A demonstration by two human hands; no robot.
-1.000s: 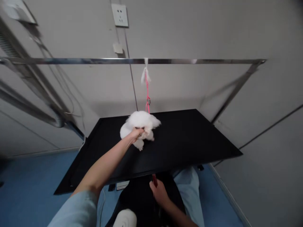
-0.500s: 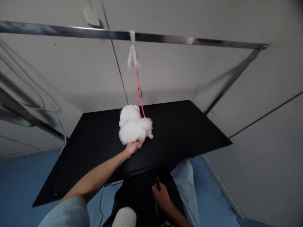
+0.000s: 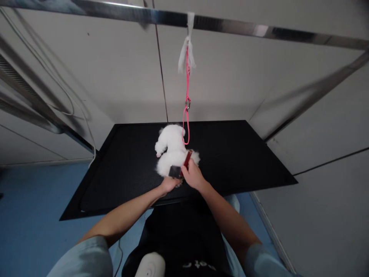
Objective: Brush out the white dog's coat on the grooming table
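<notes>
A fluffy white dog lies or crouches on the black grooming table, its rear towards me. My left hand is closed round a hind leg at its near end, and a bit of paw shows beside the fingers. In my right hand is a slicker brush with a red handle and a flat grey head. The brush head is over the fur of the dog's rump, just above my left hand; whether its pins touch the coat is hidden. A pink loop leash hangs at the dog's right side.
A metal bar crosses above the table, with white cloth tying the leash to it. Ribbed hoses and a white cable run at the left. Walls stand behind and to the right.
My right hand has risen from my lap to the dog's rump with the brush. The dog's front has shifted and lowered. My left hand stays at its rear; the view has tilted down.
</notes>
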